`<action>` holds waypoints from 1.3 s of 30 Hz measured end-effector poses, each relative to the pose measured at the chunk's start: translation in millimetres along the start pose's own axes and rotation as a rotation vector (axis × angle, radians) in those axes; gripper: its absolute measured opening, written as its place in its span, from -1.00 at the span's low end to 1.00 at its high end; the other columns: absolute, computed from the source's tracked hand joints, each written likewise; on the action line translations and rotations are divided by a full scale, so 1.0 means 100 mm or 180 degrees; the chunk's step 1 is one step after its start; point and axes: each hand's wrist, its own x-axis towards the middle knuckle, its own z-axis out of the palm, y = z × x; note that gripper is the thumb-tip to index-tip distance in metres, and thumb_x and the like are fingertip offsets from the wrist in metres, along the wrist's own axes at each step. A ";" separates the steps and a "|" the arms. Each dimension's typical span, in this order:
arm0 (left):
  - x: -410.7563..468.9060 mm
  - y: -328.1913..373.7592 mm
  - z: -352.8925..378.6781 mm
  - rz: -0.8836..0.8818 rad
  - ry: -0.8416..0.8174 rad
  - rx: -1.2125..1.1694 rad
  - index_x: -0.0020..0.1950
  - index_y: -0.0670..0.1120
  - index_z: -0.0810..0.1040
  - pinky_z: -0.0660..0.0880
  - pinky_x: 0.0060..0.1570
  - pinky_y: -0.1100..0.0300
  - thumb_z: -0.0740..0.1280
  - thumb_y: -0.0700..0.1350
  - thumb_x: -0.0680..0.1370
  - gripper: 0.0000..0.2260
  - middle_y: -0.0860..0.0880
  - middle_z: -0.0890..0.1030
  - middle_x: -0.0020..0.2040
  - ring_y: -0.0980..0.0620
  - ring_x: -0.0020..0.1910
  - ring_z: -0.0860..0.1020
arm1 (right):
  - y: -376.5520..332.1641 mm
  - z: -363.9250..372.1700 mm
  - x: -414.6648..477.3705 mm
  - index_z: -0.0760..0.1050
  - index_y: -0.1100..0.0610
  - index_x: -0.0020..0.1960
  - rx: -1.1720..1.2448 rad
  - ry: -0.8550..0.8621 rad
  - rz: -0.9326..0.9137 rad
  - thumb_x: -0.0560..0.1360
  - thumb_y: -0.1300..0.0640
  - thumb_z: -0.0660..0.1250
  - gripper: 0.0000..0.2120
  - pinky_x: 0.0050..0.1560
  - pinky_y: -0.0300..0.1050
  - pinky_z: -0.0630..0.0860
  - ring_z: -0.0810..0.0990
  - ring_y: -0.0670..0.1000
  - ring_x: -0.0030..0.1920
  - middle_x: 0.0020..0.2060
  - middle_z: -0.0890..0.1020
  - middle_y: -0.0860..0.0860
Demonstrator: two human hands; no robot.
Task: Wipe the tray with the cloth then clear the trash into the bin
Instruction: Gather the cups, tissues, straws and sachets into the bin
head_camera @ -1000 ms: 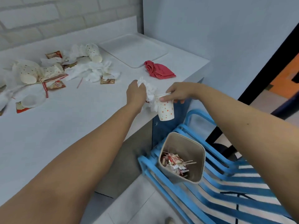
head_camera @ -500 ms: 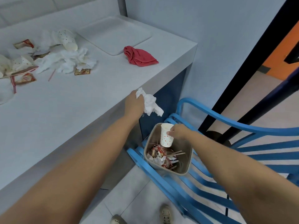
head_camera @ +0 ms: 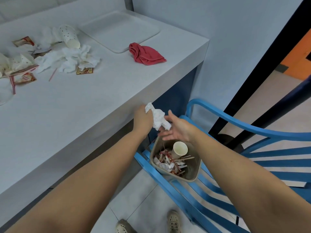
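Observation:
My left hand (head_camera: 142, 118) grips a crumpled white napkin (head_camera: 158, 118) just off the table's front edge, above the bin. My right hand (head_camera: 177, 128) is spread flat beside it, fingers straight, its fingertips at the napkin's lower end. Below both hands the beige bin (head_camera: 193, 172) stands on a blue chair (head_camera: 252, 167); a dotted paper cup (head_camera: 179, 149) lies in it on wrappers and stirrers. The white tray (head_camera: 117, 30) lies at the table's far side. The red cloth (head_camera: 146, 54) is bunched next to it.
A heap of trash (head_camera: 67, 59) lies on the left of the white table (head_camera: 87, 101): napkins, a dotted cup (head_camera: 69, 37), sachets, red straws. A dark post (head_camera: 262, 64) and a wall stand behind the chair. My shoes (head_camera: 173, 222) show on the tiled floor.
My right hand has let go of the dotted cup, which now lies in the bin, and has risen with fingers spread beside the napkin. My left hand has carried the napkin out over the bin.

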 end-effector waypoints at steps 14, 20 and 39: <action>-0.32 -0.07 0.34 -0.0039 -0.1605 0.1268 0.45 -0.15 0.21 0.33 0.34 0.02 0.23 0.04 0.56 -0.48 -0.12 0.21 0.39 -0.13 0.34 0.33 | 0.10 -0.13 -0.02 0.41 0.20 -0.29 -0.1166 0.1406 -0.0181 0.51 0.38 0.13 -0.76 -0.51 -0.26 0.24 0.40 0.03 -0.48 -0.42 0.47 0.14; -0.24 -0.10 0.11 0.0097 -0.1274 0.1263 0.50 -0.12 0.13 0.28 0.39 0.04 0.19 0.01 0.59 -0.47 -0.12 0.12 0.47 -0.11 0.40 0.27 | 0.48 -0.15 0.25 0.36 0.25 0.29 -0.1653 0.1787 0.0519 0.58 0.19 0.15 -0.69 -0.07 0.01 0.52 0.52 0.17 0.06 0.16 0.52 0.21; -0.17 0.09 -0.63 0.1280 0.0373 0.0316 0.12 -0.20 0.54 0.33 -0.19 0.57 0.18 -0.28 0.56 -0.80 -0.05 0.54 0.04 0.10 -0.09 0.45 | -0.90 0.87 -0.04 0.46 0.18 -0.09 -0.3162 0.0408 0.0764 0.64 0.05 0.11 -0.73 -0.61 -0.35 0.39 0.56 -0.08 -0.61 -0.40 0.64 0.11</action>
